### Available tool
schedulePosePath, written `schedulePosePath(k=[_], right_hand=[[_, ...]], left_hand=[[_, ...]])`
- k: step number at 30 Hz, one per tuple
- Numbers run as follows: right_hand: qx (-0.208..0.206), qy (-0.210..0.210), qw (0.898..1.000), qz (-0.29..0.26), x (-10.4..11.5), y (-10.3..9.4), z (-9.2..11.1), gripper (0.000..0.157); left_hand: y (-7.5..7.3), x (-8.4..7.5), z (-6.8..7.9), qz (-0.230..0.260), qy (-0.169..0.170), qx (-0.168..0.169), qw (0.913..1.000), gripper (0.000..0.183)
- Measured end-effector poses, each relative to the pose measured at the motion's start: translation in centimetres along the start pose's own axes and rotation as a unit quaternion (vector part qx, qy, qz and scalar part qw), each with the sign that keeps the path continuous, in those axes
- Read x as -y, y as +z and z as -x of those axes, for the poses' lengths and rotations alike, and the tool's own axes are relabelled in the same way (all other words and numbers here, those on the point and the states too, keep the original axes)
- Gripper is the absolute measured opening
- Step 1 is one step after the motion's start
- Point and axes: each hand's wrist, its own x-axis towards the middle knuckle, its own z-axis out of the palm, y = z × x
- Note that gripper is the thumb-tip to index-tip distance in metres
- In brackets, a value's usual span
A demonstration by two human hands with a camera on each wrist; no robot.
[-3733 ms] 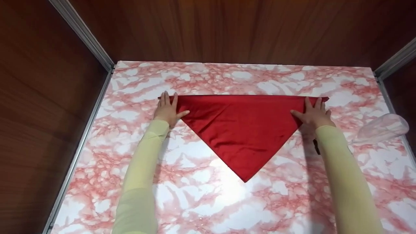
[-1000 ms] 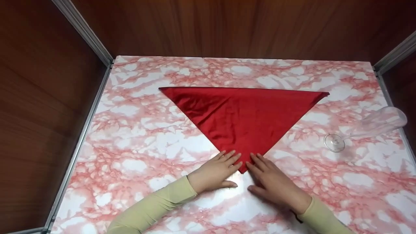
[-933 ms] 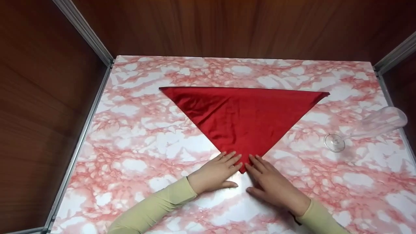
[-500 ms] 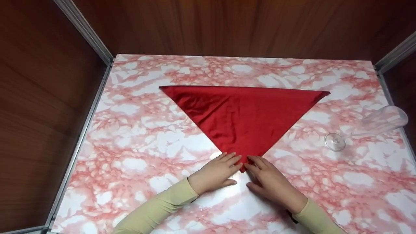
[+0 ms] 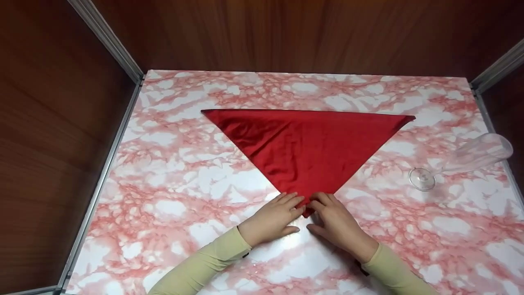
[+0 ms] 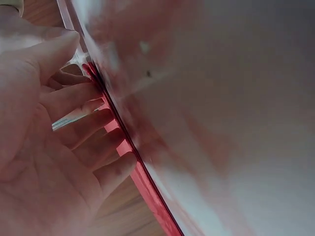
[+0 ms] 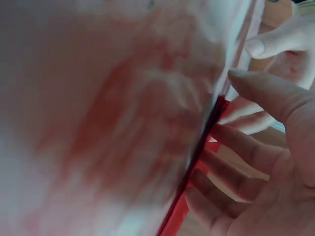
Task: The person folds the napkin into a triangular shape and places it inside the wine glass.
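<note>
A red cloth (image 5: pixel 303 151), folded in a triangle with its long edge at the back, lies on the marbled table. Its point faces the person. My left hand (image 5: pixel 272 219) rests its straight fingertips on the cloth just left of that point, the thumb apart on the bare table. On the other side, my right hand (image 5: pixel 339 223) touches the cloth with fingers a little bent, its thumb also apart. Both wrist views show the fingers of the left hand (image 6: pixel 64 132) and right hand (image 7: pixel 261 157) meeting the dark-rimmed cloth edge; the tip between them is partly hidden.
A clear stemmed glass (image 5: pixel 479 153) stands on its round base at the right. Dark wood panels (image 5: pixel 286 37) with metal edge strips enclose the pink-and-white table (image 5: pixel 163 205) at the back and sides.
Both hands have come from the cloth's two back corners to its near point. In the last second the right hand's fingers bend more and edge left; the left hand hardly moves.
</note>
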Motion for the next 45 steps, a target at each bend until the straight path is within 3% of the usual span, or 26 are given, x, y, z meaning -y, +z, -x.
schedulePosePath(k=[7, 13, 21, 32, 39, 45], right_hand=[[-0.014, 0.021, 0.999, -0.025, -0.3, 0.3, -0.6, 0.033], [-0.023, 0.038, 0.997, -0.055, -0.7, 0.5, -1.3, 0.037], [-0.027, 0.034, 0.996, -0.074, -0.9, 0.6, -1.6, 0.033], [-0.024, 0.027, 0.997, -0.065, -1.0, 0.4, -1.9, 0.026], [-0.023, 0.024, 0.995, -0.096, -1.7, 0.5, -2.3, 0.019], [-0.009, 0.046, 0.99, -0.131, -1.9, 0.4, -2.3, 0.021]], left_hand=[[0.0, 0.1, -0.2, 0.034, -0.001, -0.036, 0.9988, 0.049], [-0.7, 0.3, -1.1, 0.134, -0.031, -0.043, 0.9895, 0.037], [-1.1, 0.9, -2.2, 0.275, -0.06, -0.04, 0.9587, 0.034], [-0.6, 1.1, -2.9, 0.399, -0.063, -0.075, 0.9116, 0.031], [0.1, 1.1, -3.2, 0.408, -0.054, -0.105, 0.9054, 0.034], [0.4, 1.1, -3.4, 0.387, -0.042, -0.123, 0.9128, 0.034]])
